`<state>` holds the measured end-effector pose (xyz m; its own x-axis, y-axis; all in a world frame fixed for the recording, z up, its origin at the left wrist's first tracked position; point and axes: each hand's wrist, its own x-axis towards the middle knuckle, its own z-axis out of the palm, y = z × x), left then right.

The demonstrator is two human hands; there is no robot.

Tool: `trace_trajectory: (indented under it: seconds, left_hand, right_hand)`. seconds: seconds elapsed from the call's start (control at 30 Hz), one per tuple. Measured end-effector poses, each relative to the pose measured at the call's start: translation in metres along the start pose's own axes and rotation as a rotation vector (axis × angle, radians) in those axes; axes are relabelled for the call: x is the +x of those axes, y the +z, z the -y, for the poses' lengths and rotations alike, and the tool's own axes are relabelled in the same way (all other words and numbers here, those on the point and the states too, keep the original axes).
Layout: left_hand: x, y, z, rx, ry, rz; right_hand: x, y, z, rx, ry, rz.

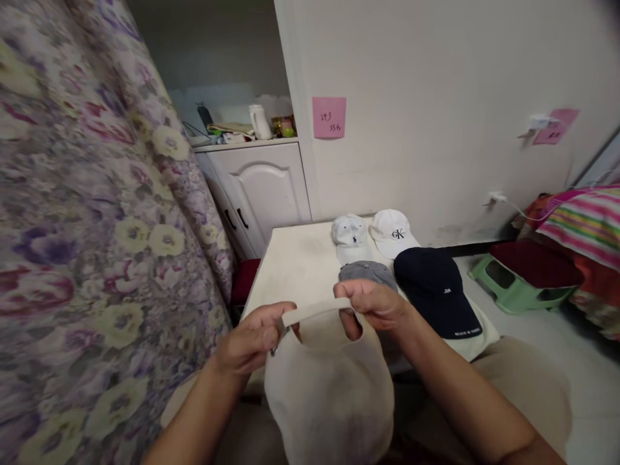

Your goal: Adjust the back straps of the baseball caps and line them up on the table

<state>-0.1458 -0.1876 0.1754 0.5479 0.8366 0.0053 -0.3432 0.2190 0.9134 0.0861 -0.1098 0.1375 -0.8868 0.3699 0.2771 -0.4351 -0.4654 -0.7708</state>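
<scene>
A beige baseball cap [334, 394] hangs upside-down-looking between my hands, its back strap and opening at the top. My left hand [254, 339] pinches the strap's left end beside a small metal buckle. My right hand [371, 303] grips the strap's right end, with fingertips showing through the opening. Just beyond my right hand lies a grey cap [368, 272], partly hidden by it. A navy cap [436, 290] sits to the right on the table. Behind are a pale cap with a small dark emblem [351, 236] and a white cap with CK letters [393, 232].
The cream table [295, 258] stands against the wall. A floral curtain [106, 226] fills the left side. A white cabinet [264, 187] with items on top is behind. On the right are a green stool [508, 284] with a dark red top and a striped cloth [586, 219].
</scene>
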Motion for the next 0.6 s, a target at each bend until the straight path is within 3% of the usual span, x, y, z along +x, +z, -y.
trace_trajectory:
  seconds: [0.1, 0.27, 0.37, 0.43, 0.6]
  left_hand:
    - [0.007, 0.003, 0.017, -0.25, 0.091, -0.061]
    - [0.012, -0.003, 0.039, -0.335, 0.126, -0.101]
    - [0.013, -0.009, 0.044, -0.341, 0.133, -0.112]
    - [0.014, -0.013, 0.045, -0.355, 0.135, -0.127]
    - [0.011, -0.026, 0.049, -0.407, 0.121, -0.151]
  right_hand:
    - [0.005, -0.005, -0.01, 0.094, -0.029, -0.035]
    - [0.005, -0.018, -0.033, 0.196, 0.038, -0.092]
    - [0.007, -0.024, -0.043, 0.205, 0.086, 0.009]
    - [0.012, -0.025, -0.047, 0.229, 0.04, 0.082]
    - [0.022, -0.025, -0.053, 0.283, -0.058, 0.057]
